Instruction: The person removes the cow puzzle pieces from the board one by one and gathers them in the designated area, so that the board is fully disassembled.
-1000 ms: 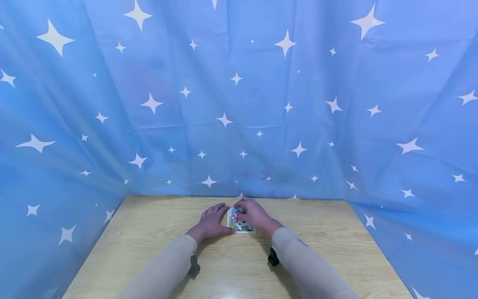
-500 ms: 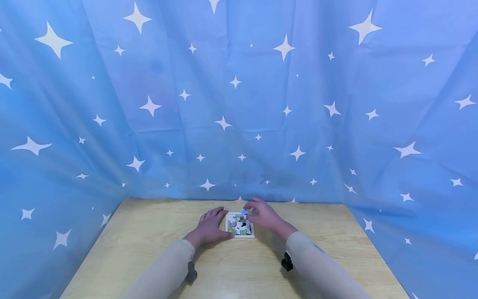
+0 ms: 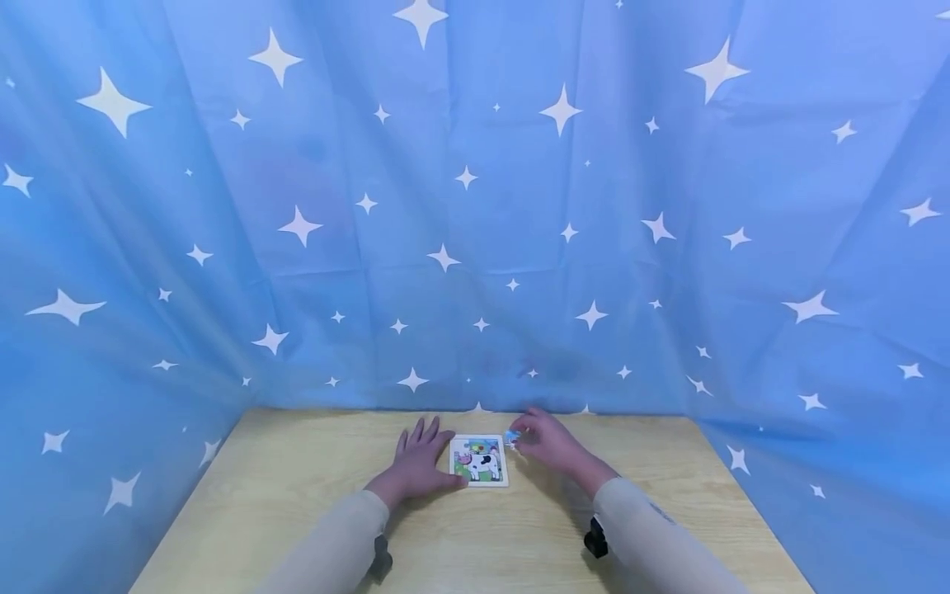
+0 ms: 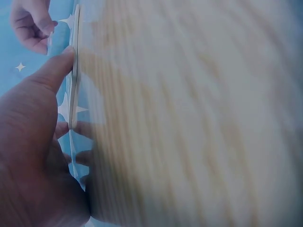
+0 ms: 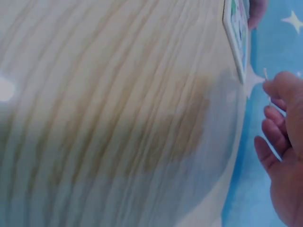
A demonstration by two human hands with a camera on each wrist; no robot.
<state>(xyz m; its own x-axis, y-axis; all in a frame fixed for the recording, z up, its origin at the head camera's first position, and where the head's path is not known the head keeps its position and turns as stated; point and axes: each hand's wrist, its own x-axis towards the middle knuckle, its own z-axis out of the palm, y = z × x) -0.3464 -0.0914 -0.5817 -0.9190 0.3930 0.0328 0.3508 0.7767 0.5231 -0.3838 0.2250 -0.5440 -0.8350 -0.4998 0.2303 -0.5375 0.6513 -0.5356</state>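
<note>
A cow jigsaw puzzle [image 3: 485, 468] in a white-rimmed square tray lies flat on the table. Its upper left corner shows pale, without picture. My left hand [image 3: 417, 466] lies along the tray's left side, fingers spread, thumb on the near left corner and index finger by the far left one. In the left wrist view, the thumb [image 4: 57, 68] presses on the tray's edge. Just right of the tray, my right hand [image 3: 551, 443] pinches a small blue puzzle piece [image 3: 511, 438] between thumb and fingertips. The right wrist view shows that piece [image 5: 265, 74] edge-on, mostly hidden by the thumb.
The light wood table [image 3: 445, 544] runs back to a blue curtain [image 3: 475, 206] with white stars, which also hangs along both sides. Both forearms wear light sleeves [image 3: 334, 528], with a dark wrist camera [image 3: 596, 540] under the right one.
My right hand has drawn away from the puzzle to the right, carrying the blue piece. More of the cow picture shows. My left hand stays at the tray; the head view has tilted up slightly.
</note>
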